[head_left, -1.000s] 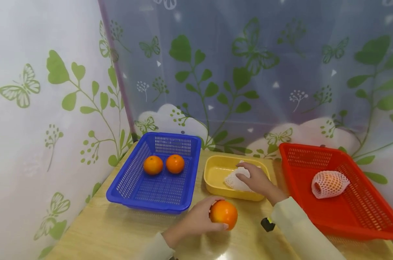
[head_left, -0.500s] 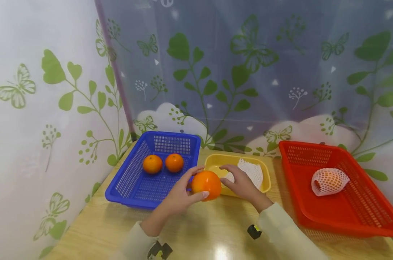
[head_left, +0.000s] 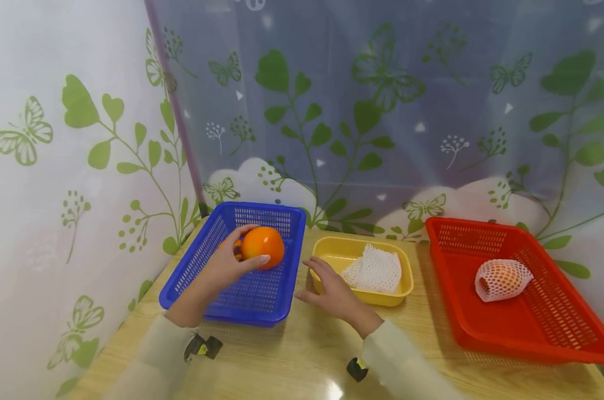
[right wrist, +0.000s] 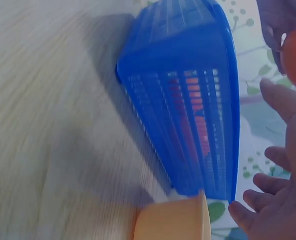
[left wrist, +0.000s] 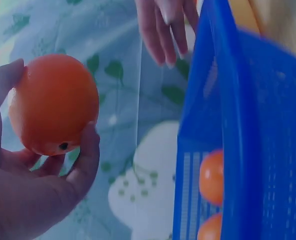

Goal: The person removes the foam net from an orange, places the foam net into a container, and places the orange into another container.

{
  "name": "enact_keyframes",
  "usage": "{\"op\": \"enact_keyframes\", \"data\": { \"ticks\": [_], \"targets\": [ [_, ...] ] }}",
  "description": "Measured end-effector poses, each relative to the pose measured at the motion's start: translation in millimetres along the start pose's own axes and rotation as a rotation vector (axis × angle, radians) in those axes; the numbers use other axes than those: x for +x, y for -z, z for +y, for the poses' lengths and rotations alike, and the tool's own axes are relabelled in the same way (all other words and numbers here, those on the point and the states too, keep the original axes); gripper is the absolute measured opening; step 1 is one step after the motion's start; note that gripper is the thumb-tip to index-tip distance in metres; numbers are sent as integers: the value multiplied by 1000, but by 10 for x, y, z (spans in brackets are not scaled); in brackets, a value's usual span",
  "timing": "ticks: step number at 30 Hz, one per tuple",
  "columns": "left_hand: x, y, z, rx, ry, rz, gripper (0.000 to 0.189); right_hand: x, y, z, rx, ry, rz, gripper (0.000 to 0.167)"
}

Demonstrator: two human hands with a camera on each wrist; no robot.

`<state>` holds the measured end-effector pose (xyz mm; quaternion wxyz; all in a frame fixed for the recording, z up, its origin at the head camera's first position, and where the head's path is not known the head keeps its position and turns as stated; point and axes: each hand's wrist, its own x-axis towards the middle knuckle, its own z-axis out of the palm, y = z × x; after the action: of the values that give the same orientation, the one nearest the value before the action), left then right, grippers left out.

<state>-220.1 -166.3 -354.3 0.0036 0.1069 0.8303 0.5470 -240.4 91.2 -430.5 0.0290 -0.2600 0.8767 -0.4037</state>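
Note:
My left hand (head_left: 221, 265) grips an orange (head_left: 263, 248) between thumb and fingers, over the blue basket (head_left: 294, 266). In the left wrist view the held orange (left wrist: 55, 100) is above the basket's rim, its dark stem spot showing. Two more oranges (left wrist: 212, 177) lie inside the basket; from the head the held one mostly hides them. My right hand (head_left: 336, 294) holds nothing, fingers spread, between the blue basket and the yellow tub (head_left: 332, 244). White foam netting (head_left: 379, 269) lies in that tub.
At the right stands a red basket (head_left: 482, 328) with a netted fruit (head_left: 504, 279) in it. All containers stand on a wooden table (head_left: 282, 366). A patterned curtain (head_left: 332, 111) hangs close behind them.
My left hand has carried the orange from the table's front, left and up over the blue basket. My right hand has left the netting in the yellow tub and moved left.

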Motion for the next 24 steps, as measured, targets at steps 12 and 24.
{"op": "enact_keyframes", "data": {
  "ticks": [12,24],
  "targets": [
    [19,441,-142,178,-3,103,69,52,-147,-211,-71,-14,-123,101],
    [226,667,-255,566,-58,24,63,188,-78,-501,-310,-86,-240,103]
  ]
}}
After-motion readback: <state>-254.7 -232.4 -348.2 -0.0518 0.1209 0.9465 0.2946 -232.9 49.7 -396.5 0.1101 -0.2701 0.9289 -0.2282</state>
